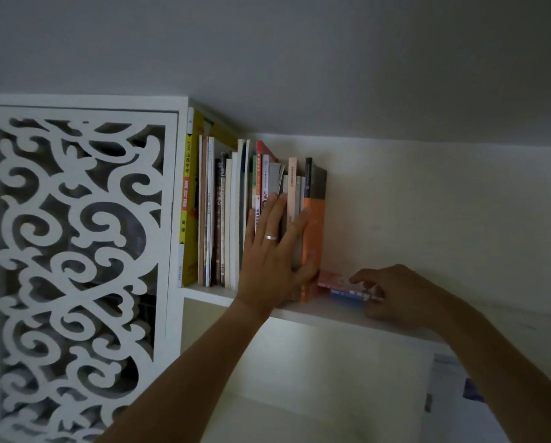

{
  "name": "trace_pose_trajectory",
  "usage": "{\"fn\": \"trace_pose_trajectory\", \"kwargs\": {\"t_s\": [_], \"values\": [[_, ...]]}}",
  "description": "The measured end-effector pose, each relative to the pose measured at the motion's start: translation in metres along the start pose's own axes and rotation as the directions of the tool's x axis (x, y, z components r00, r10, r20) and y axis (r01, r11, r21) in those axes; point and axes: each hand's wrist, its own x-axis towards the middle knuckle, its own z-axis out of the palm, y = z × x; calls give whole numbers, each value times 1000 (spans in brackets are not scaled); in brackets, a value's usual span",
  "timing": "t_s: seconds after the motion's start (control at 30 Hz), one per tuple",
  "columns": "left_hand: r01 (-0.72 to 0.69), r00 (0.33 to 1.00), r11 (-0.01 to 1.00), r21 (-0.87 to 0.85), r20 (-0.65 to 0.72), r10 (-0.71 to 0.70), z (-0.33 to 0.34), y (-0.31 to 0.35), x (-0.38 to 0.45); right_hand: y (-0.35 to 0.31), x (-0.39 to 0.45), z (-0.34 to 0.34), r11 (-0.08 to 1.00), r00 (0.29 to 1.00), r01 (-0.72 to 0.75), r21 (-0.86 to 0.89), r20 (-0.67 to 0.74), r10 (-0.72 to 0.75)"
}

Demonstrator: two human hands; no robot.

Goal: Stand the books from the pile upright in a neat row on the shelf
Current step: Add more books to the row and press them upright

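Head view, task well advanced: most books (235,215) upright in a row on the shelf (331,314), left hand (275,251) flat, fingers straight, bracing the spines; right hand (392,292) pinching a small flat pile (339,284) just beside, seemingly all that remains.

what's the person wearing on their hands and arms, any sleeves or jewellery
Both forearms are bare as far as the view shows, with no sleeves, gloves or watch in sight. The left hand wears a plain silver-coloured ring on one finger. The right hand shows no ring or other jewellery on its visible side.
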Motion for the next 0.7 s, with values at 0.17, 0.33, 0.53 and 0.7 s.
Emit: {"fn": "trace_pose_trajectory", "kwargs": {"t_s": [0.17, 0.33, 0.53, 0.7], "values": [[7, 1000, 1000, -6, 16, -6, -2, 1, -2, 5, 9, -6, 966, 969, -59, -251, -248, -5], [2, 1000, 1000, -2, 30, -2, -2, 1, -1, -13, 14, -23, 987, 597, 31, 156, -795, 107], [12, 1000, 996, -85, 13, -11, -3, 0, -2, -95, 40, -5, 870, 688, 304, 389, -721, 82], [56, 993, 965, -258, -85, -80, -4, -1, -3, -98, 54, 40, 779, 809, 342, 526, -586, 40]]}}
